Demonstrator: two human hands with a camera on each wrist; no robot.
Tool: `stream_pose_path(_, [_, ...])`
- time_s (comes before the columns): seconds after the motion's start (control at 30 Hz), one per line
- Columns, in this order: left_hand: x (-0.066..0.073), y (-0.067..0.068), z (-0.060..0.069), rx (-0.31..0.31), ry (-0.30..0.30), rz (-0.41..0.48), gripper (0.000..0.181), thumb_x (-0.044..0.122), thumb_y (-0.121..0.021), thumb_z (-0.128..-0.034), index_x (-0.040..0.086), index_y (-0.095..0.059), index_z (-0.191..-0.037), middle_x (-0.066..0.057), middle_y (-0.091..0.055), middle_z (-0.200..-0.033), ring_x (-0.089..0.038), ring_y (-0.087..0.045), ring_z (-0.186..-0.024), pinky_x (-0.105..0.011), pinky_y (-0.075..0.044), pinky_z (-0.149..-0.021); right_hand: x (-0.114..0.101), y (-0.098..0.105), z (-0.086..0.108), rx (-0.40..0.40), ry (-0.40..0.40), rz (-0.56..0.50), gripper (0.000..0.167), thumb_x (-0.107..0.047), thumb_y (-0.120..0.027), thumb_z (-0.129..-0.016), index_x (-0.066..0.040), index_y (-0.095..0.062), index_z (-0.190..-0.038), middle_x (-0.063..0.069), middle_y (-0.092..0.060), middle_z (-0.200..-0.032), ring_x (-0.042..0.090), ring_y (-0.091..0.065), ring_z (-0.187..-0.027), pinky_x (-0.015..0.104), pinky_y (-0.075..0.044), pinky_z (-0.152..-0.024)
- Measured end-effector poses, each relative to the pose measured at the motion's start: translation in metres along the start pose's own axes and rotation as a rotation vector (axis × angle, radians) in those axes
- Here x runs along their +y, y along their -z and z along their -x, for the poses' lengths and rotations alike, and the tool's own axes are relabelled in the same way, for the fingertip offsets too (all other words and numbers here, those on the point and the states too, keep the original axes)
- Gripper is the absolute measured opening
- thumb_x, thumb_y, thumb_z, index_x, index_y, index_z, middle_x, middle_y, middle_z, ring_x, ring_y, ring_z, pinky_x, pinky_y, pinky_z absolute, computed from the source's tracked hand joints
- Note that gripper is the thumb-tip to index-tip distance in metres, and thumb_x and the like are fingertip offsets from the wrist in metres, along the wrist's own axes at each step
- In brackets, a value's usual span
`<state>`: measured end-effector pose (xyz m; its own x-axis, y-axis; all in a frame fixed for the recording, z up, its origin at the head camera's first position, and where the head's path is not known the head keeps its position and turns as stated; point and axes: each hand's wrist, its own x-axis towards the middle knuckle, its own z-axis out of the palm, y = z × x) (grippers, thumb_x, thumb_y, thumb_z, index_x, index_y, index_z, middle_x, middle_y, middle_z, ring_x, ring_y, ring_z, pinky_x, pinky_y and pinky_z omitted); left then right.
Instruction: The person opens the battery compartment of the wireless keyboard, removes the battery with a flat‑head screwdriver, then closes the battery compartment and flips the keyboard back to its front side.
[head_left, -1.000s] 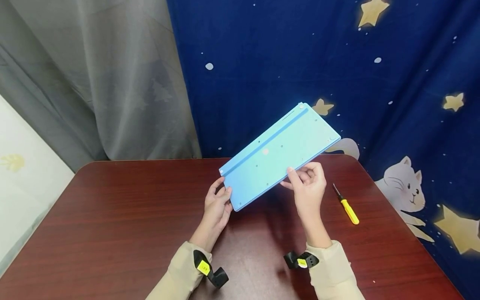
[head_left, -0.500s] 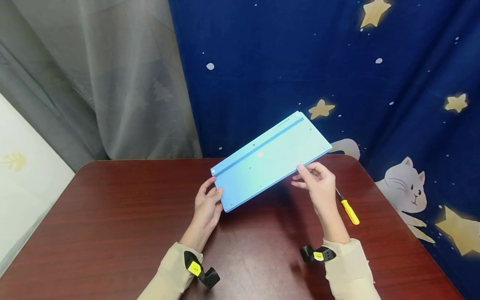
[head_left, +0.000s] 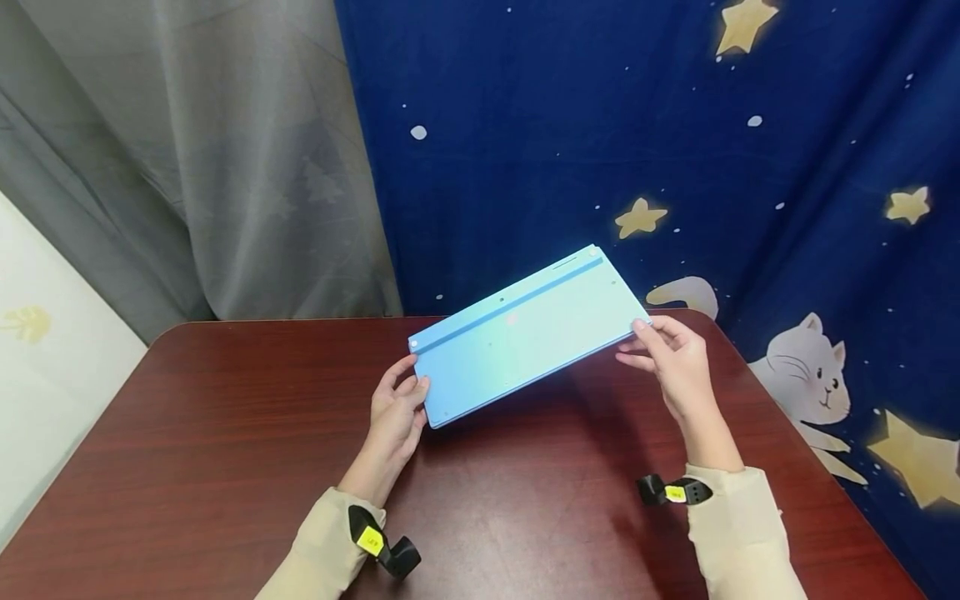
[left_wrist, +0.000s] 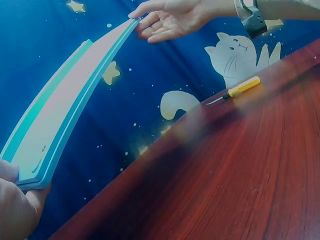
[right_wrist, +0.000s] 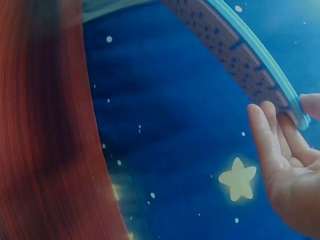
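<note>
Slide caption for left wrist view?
Left hand and right hand holding a tilted keyboard, yellow-handled tool on the table.

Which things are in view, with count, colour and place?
table: one, reddish brown, below
keyboard: one, light blue, held above table
screwdriver: one, yellow-handled, on table, right
star curtain: one, blue, behind table
star prints: several, yellow, this curtain
cat print: one, whitish, same curtain
grey curtain: one, grey, left
white surface: one, white, left
wrist cameras: two, black, wrists
sleeves: two, cream, arms
left hand: one, bare, keyboard's left end
right hand: one, bare, keyboard's right corner
</note>
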<state>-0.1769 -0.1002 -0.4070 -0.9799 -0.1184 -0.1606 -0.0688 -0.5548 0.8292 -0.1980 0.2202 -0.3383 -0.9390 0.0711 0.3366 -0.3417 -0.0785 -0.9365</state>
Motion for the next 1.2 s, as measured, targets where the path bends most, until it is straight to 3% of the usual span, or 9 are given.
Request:
stream_pose_path(0.23, [0.007, 0.003, 0.000, 0.000, -0.004, -0.069, 0.040, -0.006, -0.043, -0.0934, 0.009, -0.038, -0.131, -0.005, -0.056, -0.095, -0.013, -0.057, -0.080, -0.029, -0.049, -0.067, -0.003, 0.012, -0.006, -0.099, -0.035, 0.106, 0.018, -0.008, -0.060, -0.088, 0.004, -0.063, -0.101, 0.003, -0.066, -0.087, 0.015, -0.066, -0.071, 0.031, -0.052, -0.065])
stream_pose_path(0.4, [0.010, 0.002, -0.001, -0.006, -0.012, -0.117, 0.041, -0.006, -0.044, -0.0929, 0.007, -0.039, -0.131, -0.003, -0.058, -0.092, -0.012, -0.057, -0.076, -0.029, -0.049, -0.064, -0.004, 0.020, -0.014, -0.139, -0.113, 0.130, 0.019, -0.009, -0.063, -0.087, 0.002, -0.064, -0.102, 0.000, -0.067, -0.090, 0.012, -0.066, -0.073, 0.029, -0.052, -0.065])
stream_pose_path(0.53, [0.011, 0.000, -0.003, -0.005, -0.017, -0.156, 0.040, -0.006, -0.045, -0.0923, 0.008, -0.041, -0.130, -0.003, -0.059, -0.091, -0.012, -0.057, -0.075, -0.029, -0.049, -0.063, -0.005, 0.025, -0.018, -0.159, -0.184, 0.151, 0.029, -0.010, -0.064, -0.086, 0.008, -0.061, -0.108, -0.001, -0.068, -0.091, 0.011, -0.066, -0.073, 0.027, -0.052, -0.066])
stream_pose_path(0.73, [0.012, -0.001, -0.005, -0.013, -0.025, -0.200, 0.040, -0.007, -0.045, -0.0916, 0.006, -0.043, -0.129, -0.003, -0.060, -0.089, -0.013, -0.058, -0.074, -0.030, -0.050, -0.065, -0.003, 0.033, -0.023, -0.204, -0.265, 0.359, 0.049, -0.021, -0.065, -0.086, 0.013, -0.052, -0.119, -0.008, -0.067, -0.090, 0.008, -0.065, -0.076, 0.022, -0.051, -0.070])
stream_pose_path(0.93, [0.011, -0.001, -0.008, -0.028, -0.017, -0.252, 0.040, -0.008, -0.046, -0.0910, 0.006, -0.043, -0.128, -0.003, -0.060, -0.085, -0.011, -0.057, -0.068, -0.027, -0.050, -0.058, 0.006, 0.042, -0.030, -0.274, -0.318, 0.494, 0.049, -0.024, -0.067, -0.085, 0.010, -0.054, -0.118, 0.000, -0.067, -0.094, 0.011, -0.064, -0.078, 0.026, -0.052, -0.070])
stream_pose_path(1.2, [0.013, 0.000, -0.015, -0.105, 0.068, -0.284, 0.041, -0.006, -0.048, -0.0912, 0.007, -0.041, -0.130, -0.003, -0.060, -0.084, -0.011, -0.058, -0.069, -0.030, -0.051, -0.062, 0.017, 0.054, -0.031, -0.339, -0.434, 0.451, 0.052, -0.016, -0.067, -0.085, 0.016, -0.047, -0.121, 0.002, -0.067, -0.090, 0.011, -0.065, -0.075, 0.030, -0.052, -0.069])
